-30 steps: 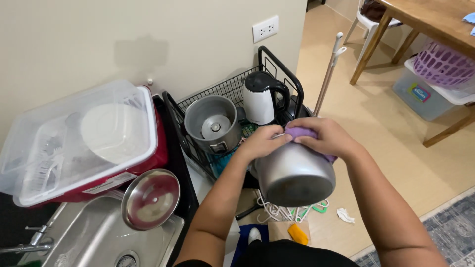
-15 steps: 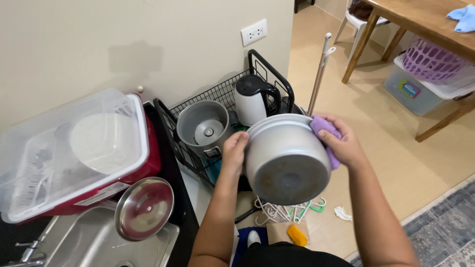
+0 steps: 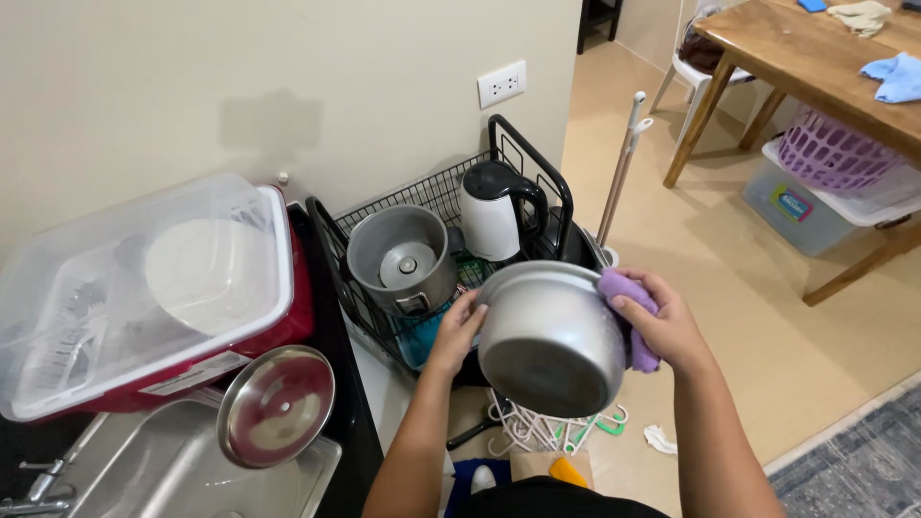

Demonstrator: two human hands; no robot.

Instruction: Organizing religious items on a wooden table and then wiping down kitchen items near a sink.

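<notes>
A metal pot [image 3: 552, 336] hangs in front of me, tipped on its side so its round bottom faces me. My left hand [image 3: 459, 326] grips the pot's left rim. My right hand [image 3: 662, 331] presses a purple cloth [image 3: 628, 312] against the pot's right side. Just behind the pot stands a black wire rack [image 3: 523, 153], which holds a grey cooker body [image 3: 401, 259] and a white electric kettle [image 3: 494, 216].
A red dish drainer with a clear lid [image 3: 153, 297] sits left of the rack. A round metal lid [image 3: 276, 405] leans over the sink [image 3: 173, 475]. A mop handle [image 3: 619, 173], a wooden table [image 3: 825, 67], a purple basket [image 3: 835, 153] and plastic hangers [image 3: 552, 432] fill the floor side.
The pot has turned from upright-ish to bottom facing me and shifted slightly right. My right hand with the cloth slid from the top down to the pot's right side.
</notes>
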